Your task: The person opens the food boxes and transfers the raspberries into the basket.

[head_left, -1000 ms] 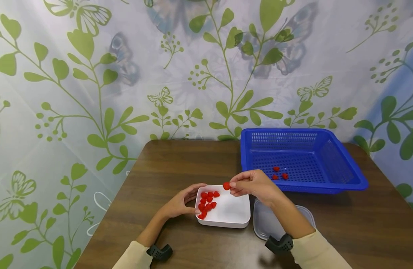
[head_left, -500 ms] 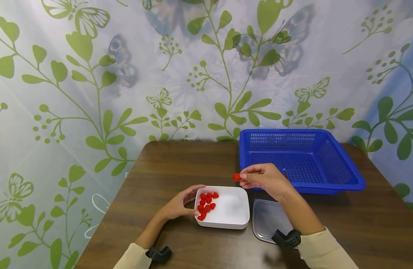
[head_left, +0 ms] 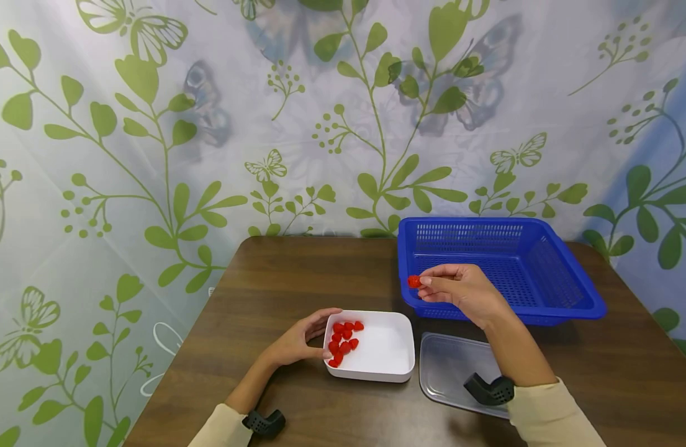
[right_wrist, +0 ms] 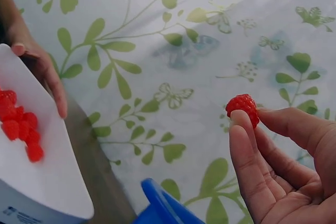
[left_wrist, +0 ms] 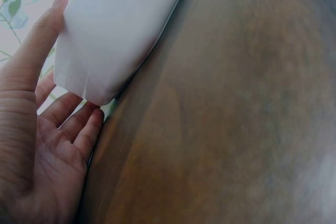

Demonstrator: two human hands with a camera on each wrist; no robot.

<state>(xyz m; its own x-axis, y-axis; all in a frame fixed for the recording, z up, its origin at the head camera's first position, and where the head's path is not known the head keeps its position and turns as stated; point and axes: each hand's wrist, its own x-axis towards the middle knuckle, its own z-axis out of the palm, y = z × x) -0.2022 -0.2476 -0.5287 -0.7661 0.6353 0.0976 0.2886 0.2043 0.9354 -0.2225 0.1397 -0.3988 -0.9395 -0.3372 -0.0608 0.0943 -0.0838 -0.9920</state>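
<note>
A red raspberry (right_wrist: 242,109) is pinched between the thumb and fingertips of my right hand (head_left: 460,290), in front of the blue basket's near-left part in the head view. My left hand (head_left: 303,337) grips the left end of a white rectangular box (head_left: 384,344), thumb at the near corner and fingers at the far one. In the left wrist view the thumb and fingers of that hand (left_wrist: 58,135) touch the box's end wall (left_wrist: 105,40). Several red raspberries (head_left: 345,346) lie in the box's left part. The right hand blocks part of the basket's floor.
A blue perforated basket (head_left: 577,288) stands at the back right of the brown wooden table (head_left: 298,267). A translucent lid (head_left: 449,366) lies right of the box, partly under my right forearm. Behind the table hangs a leaf-patterned cloth (head_left: 298,124).
My right hand has moved right and away from me, carrying the raspberry from above the box to the basket's left side. The left hand and the box stay in place.
</note>
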